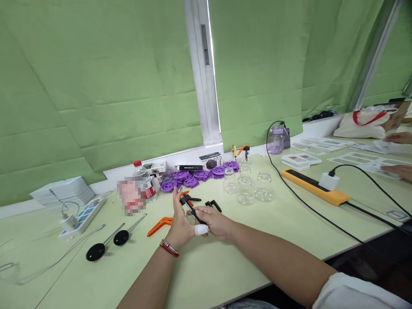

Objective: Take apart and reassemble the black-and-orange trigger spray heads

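My left hand (181, 227), with a white wrap (201, 230) on its thumb, is curled around a slim black plastic part (192, 210); some of its fingers are hidden behind the part. My right hand (216, 221) pinches the near end of the same part. Just behind the hands lie an orange-and-black piece (189, 196) and black bracket-shaped pieces (215, 205). An orange angled handle (159, 225) rests on the table left of my left hand. Further left are black round discs with metal rods (95, 252).
Purple plastic wheel-like parts (182, 177) lie along the wall. Clear jars (246, 191) stand right of them. A bottle (148, 184) is at back left beside a white power strip (82, 219). Right: a yellow power strip (315, 187), a black cable (309, 214) and another person's hands (399, 171).
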`<state>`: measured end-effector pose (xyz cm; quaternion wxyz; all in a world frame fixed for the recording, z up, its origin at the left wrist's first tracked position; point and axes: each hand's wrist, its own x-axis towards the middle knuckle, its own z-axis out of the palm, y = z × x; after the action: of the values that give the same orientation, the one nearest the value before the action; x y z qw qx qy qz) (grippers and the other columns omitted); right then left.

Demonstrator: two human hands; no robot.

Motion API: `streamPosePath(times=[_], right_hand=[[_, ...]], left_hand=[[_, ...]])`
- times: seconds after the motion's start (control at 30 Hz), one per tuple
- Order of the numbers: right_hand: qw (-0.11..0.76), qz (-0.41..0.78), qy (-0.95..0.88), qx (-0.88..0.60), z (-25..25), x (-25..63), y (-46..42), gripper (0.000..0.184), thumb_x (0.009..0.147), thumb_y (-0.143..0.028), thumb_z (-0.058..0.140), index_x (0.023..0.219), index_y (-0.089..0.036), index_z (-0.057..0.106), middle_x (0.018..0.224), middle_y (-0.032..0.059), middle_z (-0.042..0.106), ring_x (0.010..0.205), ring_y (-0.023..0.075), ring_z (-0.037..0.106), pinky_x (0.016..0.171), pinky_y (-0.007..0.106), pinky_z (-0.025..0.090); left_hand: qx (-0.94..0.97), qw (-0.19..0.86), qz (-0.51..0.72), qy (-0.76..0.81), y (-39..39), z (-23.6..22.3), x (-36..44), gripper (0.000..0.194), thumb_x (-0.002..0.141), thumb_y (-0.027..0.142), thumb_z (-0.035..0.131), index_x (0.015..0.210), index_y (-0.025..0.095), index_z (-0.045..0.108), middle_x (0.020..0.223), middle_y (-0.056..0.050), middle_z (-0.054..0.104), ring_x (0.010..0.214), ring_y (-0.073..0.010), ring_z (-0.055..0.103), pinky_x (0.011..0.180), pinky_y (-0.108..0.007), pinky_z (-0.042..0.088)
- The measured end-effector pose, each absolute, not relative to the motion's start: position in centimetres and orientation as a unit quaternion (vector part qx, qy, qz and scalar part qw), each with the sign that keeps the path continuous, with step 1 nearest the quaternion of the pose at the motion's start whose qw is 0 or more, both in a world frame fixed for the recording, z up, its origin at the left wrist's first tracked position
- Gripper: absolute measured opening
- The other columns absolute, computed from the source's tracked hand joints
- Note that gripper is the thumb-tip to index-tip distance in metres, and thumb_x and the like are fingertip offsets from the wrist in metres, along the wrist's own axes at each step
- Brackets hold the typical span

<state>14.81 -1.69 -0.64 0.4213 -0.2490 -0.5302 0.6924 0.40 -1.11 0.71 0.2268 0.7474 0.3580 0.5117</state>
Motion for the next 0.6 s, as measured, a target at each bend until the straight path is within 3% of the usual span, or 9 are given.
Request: streamPosePath(times=[0.13,0.37,0.47,0.6], right_hand=[[0.418,0.714,-0.505,-0.244,-0.9,15.0,-1.5,0.042,0.075,-0.053,0.059,0.088,-0.013,0.058,0.054,-0.0049,0.046,0.044,0.0063,0.037,0.046,0.022,0.029],[0.403,0.755,-0.475,-0.204,-1.7,14.8,-1.2,0.039,0.071,-0.052,0.065,0.077,-0.014,0.054,0.060,-0.0015,0.051,0.054,0.0094,0.044,0.056,0.024,0.033],[0.412,0.759,-0.462,-0.204,-1.6,14.8,-1.3,0.040,0.068,-0.049,0.069,0.072,-0.012,0.055,0.065,0.0004,0.053,0.060,0.0095,0.046,0.061,0.025,0.034],[0.391,0.782,-0.441,-0.204,-1.1,15.0,-1.4,0.039,0.070,-0.050,0.067,0.073,-0.013,0.055,0.060,-0.0013,0.048,0.055,0.0089,0.042,0.055,0.025,0.030]], left_hand=[[0.788,0.194,0.455,0.366,-1.3,1.1,0.2,0.125,0.041,0.018,0.079,0.142,0.027,0.005,0.147,-0.014,0.013,0.135,-0.0346,0.013,0.108,-0.051,0.018],[0.831,0.085,0.393,0.385,-1.6,1.2,0.3,0.127,0.043,0.025,0.077,0.144,0.019,0.001,0.147,-0.019,0.011,0.134,-0.0399,0.014,0.104,-0.055,0.024],[0.842,0.044,0.375,0.385,-1.6,1.2,0.3,0.125,0.044,0.028,0.075,0.144,0.016,0.001,0.146,-0.021,0.014,0.133,-0.0402,0.015,0.104,-0.056,0.023],[0.846,0.006,0.379,0.374,-1.4,1.1,0.2,0.122,0.046,0.031,0.075,0.144,0.014,0.004,0.145,-0.021,0.017,0.133,-0.0411,0.014,0.105,-0.057,0.017]])
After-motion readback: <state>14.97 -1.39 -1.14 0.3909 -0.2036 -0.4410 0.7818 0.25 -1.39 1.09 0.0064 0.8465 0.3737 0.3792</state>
